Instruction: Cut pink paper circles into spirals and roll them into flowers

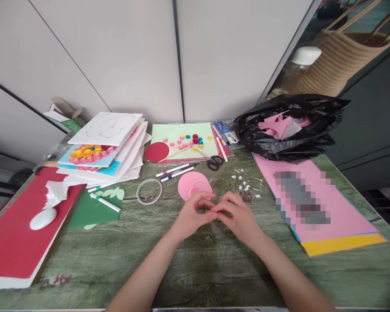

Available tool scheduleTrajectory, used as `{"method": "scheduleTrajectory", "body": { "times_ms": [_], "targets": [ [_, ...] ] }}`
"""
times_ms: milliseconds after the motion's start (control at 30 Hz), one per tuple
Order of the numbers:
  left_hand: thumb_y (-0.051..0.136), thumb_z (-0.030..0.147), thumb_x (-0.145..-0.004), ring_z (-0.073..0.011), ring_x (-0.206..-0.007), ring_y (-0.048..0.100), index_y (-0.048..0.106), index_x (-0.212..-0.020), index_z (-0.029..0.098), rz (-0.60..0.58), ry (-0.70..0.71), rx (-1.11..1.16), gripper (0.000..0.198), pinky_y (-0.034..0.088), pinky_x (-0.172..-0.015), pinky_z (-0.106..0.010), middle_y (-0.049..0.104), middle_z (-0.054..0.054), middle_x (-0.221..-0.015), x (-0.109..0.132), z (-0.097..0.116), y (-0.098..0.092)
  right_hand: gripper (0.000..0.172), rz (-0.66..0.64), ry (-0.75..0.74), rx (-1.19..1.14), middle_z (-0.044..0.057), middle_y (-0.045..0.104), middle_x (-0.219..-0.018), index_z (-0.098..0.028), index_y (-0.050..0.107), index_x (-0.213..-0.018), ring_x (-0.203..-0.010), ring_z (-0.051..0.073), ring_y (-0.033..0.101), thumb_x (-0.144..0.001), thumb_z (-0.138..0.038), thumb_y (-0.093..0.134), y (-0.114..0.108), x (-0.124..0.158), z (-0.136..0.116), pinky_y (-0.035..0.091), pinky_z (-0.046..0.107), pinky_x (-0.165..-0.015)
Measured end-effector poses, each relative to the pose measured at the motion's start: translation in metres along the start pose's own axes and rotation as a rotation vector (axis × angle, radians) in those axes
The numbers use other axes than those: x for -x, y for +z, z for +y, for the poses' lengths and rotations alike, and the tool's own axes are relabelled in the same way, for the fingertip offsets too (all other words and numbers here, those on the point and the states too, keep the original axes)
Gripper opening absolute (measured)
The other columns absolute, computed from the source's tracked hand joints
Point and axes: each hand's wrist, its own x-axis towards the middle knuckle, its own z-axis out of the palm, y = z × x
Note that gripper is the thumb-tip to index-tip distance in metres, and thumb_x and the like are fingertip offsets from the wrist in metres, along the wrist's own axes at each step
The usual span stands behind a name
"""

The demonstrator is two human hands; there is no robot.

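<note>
Two hands, fingertips meeting over the middle of the bench (195, 277). Left hand (191, 216): fingers curved, thumb reaching across to the other. Right hand (240, 219): fingers bent, tips against the left's. Cannot tell whether either grips anything (if something is there, it is tiny and hidden).

Just beyond the left fingers: pink paper circles (186, 180), at least two, overlapping flat on the bench, a smaller one atop a larger.

Left of these, one tape roll (160, 191), lying flat. Behind, three pens (177, 174) side by side. One pair of scissors (215, 163), black-handled, blades reaching onto one pale green sheet (169, 132). On that sheet, roughly twenty small paper rolls (195, 141): pink, yellow, blue, two dark red. One red circle (156, 152) overlaps its left corner.

Right of the hands: several white paper bits (245, 187), scattered. Farther right, one pink sheet (347, 212) above blue and yellow layers; one black bag (328, 121) behind, pink scraps (276, 125) inside.

Far left: two green-capped markers (105, 203) by one green paper (95, 214); one red board (16, 234) bearing one white oval object (43, 219); one pile of boards (105, 128), too layered to count.
</note>
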Motion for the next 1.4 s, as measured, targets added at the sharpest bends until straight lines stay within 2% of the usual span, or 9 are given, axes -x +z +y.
{"method": "scheduleTrajectory", "body": {
  "times_ms": [200, 467, 600, 700, 900, 1033, 1100, 1267, 1400],
  "targets": [
    [0.069, 0.018, -0.068, -0.0161, -0.081, 0.058, 0.053, -0.108, 0.016, -0.031, 0.014, -0.058, 0.043, 0.042, -0.079, -0.03, 0.064, -0.004, -0.083, 0.0012, 0.0037, 0.0006, 0.013, -0.042, -0.009, 0.006, -0.001, 0.053, -0.074, -0.02, 0.053, -0.07, -0.075, 0.015, 0.051, -0.077, -0.018, 0.064, -0.0004, -0.0011, -0.002, 0.037, 0.028, -0.072],
    [0.068, 0.018, -0.069, -0.0149, -0.079, 0.057, 0.053, -0.108, 0.018, -0.02, 0.011, 0.01, 0.043, 0.041, -0.077, -0.029, 0.062, -0.002, -0.08, 0.0015, 0.0044, 0.002, 0.014, -0.042, 0.016, -0.008, -0.001, 0.054, -0.073, -0.02, 0.052, -0.069, -0.075, 0.015, 0.05, -0.078, -0.018, 0.063, -0.0018, -0.002, -0.0043, 0.037, 0.03, -0.074],
    [0.069, 0.018, -0.068, -0.0137, -0.077, 0.056, 0.053, -0.106, 0.019, 0.045, 0.0, 0.09, 0.042, 0.041, -0.075, -0.027, 0.06, 0.0, -0.077, 0.0003, 0.0085, -0.0005, 0.007, -0.042, 0.015, -0.054, 0.0, 0.056, -0.077, -0.023, 0.059, -0.082, -0.076, 0.016, 0.052, -0.08, -0.016, 0.06, -0.0027, -0.0022, -0.0055, 0.039, 0.031, -0.074],
    [0.069, 0.019, -0.068, -0.0124, -0.074, 0.055, 0.052, -0.106, 0.019, 0.075, 0.002, 0.133, 0.041, 0.04, -0.073, -0.026, 0.06, 0.0, -0.076, -0.0002, 0.0088, -0.0036, 0.014, -0.037, 0.013, -0.11, 0.001, 0.057, -0.082, -0.025, 0.061, -0.095, -0.079, 0.015, 0.053, -0.083, -0.018, 0.057, -0.0029, -0.0015, -0.0055, 0.041, 0.03, -0.074],
    [0.07, 0.017, -0.068, -0.0122, -0.074, 0.055, 0.051, -0.109, 0.019, 0.057, -0.003, 0.166, 0.045, 0.04, -0.073, -0.026, 0.06, 0.0, -0.076, 0.0004, 0.0045, -0.0045, 0.023, -0.054, -0.027, -0.185, 0.003, 0.056, -0.087, -0.025, 0.059, -0.104, -0.083, 0.015, 0.053, -0.086, -0.014, 0.051, -0.0032, -0.0009, -0.0059, 0.044, 0.029, -0.074],
    [0.069, 0.017, -0.068, -0.0117, -0.073, 0.054, 0.051, -0.108, 0.019, 0.039, 0.02, 0.131, 0.044, 0.041, -0.072, -0.025, 0.058, 0.001, -0.073, 0.0006, 0.0041, -0.0034, 0.031, -0.112, -0.059, -0.18, 0.004, 0.055, -0.087, -0.026, 0.058, -0.111, -0.081, 0.015, 0.053, -0.087, -0.012, 0.046, -0.003, -0.001, -0.0064, 0.046, 0.028, -0.071],
    [0.068, 0.017, -0.069, -0.0124, -0.075, 0.055, 0.052, -0.107, 0.018, 0.043, 0.033, 0.093, 0.042, 0.041, -0.074, -0.026, 0.059, 0.0, -0.075, 0.0007, 0.0045, -0.0029, 0.03, -0.104, -0.064, -0.152, 0.004, 0.054, -0.085, -0.026, 0.06, -0.11, -0.08, 0.015, 0.053, -0.087, -0.012, 0.045, -0.0021, -0.0007, -0.0058, 0.046, 0.028, -0.07],
    [0.067, 0.019, -0.07, -0.0165, -0.086, 0.058, 0.053, -0.107, 0.018, 0.03, 0.066, -0.002, 0.039, 0.041, -0.085, -0.032, 0.063, -0.004, -0.086, 0.0011, 0.0052, -0.0016, 0.021, 0.032, -0.04, -0.099, 0.002, 0.05, -0.08, -0.025, 0.065, -0.095, -0.075, 0.015, 0.052, -0.084, -0.014, 0.051, -0.0006, -0.0004, -0.0044, 0.046, 0.027, -0.066],
    [0.068, 0.021, -0.07, -0.0174, -0.086, 0.058, 0.054, -0.106, 0.018, 0.028, 0.062, -0.029, 0.038, 0.041, -0.085, -0.033, 0.064, -0.004, -0.085, 0.001, 0.005, -0.0011, 0.013, 0.051, -0.016, -0.1, 0.001, 0.051, -0.078, -0.023, 0.063, -0.084, -0.075, 0.014, 0.052, -0.081, -0.013, 0.056, -0.0011, -0.0017, -0.006, 0.045, 0.027, -0.066]
  ]
}}
